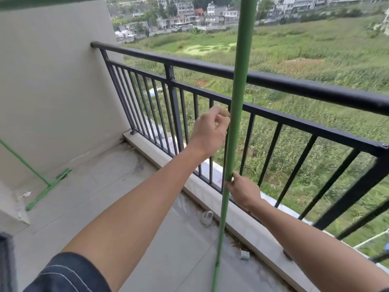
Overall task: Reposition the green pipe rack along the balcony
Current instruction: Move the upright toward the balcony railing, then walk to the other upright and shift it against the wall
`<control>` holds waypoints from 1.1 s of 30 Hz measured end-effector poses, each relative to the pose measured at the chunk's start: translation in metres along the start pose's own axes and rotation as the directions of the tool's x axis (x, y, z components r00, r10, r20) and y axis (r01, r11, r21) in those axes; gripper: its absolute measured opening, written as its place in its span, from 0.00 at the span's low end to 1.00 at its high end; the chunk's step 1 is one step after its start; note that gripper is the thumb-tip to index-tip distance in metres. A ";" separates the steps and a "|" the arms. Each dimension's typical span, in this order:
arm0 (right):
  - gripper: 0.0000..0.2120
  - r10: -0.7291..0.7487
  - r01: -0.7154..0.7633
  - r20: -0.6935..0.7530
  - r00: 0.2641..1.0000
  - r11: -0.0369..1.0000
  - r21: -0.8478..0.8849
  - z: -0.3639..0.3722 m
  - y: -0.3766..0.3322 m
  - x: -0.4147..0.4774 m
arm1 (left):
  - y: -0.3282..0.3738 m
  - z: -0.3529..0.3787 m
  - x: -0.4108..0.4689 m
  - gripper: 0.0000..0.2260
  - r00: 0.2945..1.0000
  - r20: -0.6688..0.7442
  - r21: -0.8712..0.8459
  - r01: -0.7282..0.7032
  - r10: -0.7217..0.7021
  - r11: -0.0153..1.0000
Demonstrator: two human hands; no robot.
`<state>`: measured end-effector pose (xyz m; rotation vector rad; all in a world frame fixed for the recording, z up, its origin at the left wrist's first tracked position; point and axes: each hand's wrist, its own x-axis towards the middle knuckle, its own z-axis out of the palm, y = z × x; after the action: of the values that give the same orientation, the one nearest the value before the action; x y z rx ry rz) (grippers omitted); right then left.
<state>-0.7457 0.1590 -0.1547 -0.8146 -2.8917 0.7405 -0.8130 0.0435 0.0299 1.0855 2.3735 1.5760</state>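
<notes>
We hold the tall green plastic pipe rack's upright [235,106]: our right hand [244,189] pinches it low, our left hand [210,131] curls loosely beside it, by the black metal railing [294,85].

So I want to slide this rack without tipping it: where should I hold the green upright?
Grip the green upright mid-height, hands spaced apart, from the balcony side. It is a slim round pole beside the black railing, so fingers wrap it easily.

A beige wall [52,91] stands at nine o'clock — grey floor tiles [105,186] below. A black railing [273,81] crosses toward three o'clock — daylit green fields [315,49] beyond.
</notes>
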 end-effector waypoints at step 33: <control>0.05 -0.259 -0.089 0.465 0.847 0.792 0.604 0.223 -0.333 -0.086 | -0.284 -0.381 -0.497 0.05 0.015 -0.481 -0.704 0.589 -0.877 0.396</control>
<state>-0.8694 -0.2303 -0.1921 -0.4218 -2.7247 2.0214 -0.7547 -0.6087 -0.1780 -1.2862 2.1043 1.9484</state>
